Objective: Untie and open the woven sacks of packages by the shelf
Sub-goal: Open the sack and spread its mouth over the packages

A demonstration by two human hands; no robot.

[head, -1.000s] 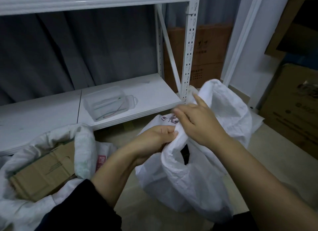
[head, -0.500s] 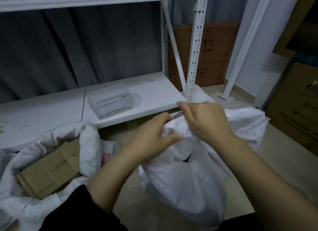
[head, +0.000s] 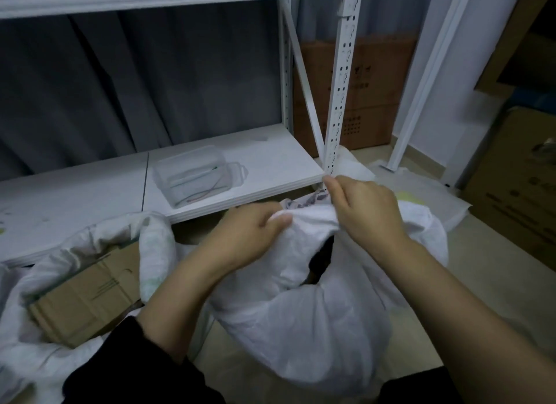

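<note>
Change: since a moment ago the top of the white sack (head: 301,328) has dropped lower, and both hands have come down with it, staying on its bunched top.
Left hand: the left hand (head: 249,235) has its fingers curled round the bunched top of the white sack and grips it.
Right hand: the right hand (head: 365,211) pinches the same cloth just beside the left hand, thumb and fingers closed on a fold.
White sack: it sits on the floor right in front of the shelf (head: 270,175), by the shelf's white post (head: 341,88). A dark gap shows under the gathered top, so the mouth is partly open.
Other sack: a second sack (head: 90,241) lies to the left of the white sack, below the shelf. Its mouth is wide open and a brown cardboard box (head: 84,301) shows inside.
On the shelf: a clear plastic box (head: 192,175) stands on the shelf board, behind the hands.
Behind: grey curtain (head: 135,82) hangs at the back of the shelf. Brown cartons (head: 370,88) stand to the right of the post.
</note>
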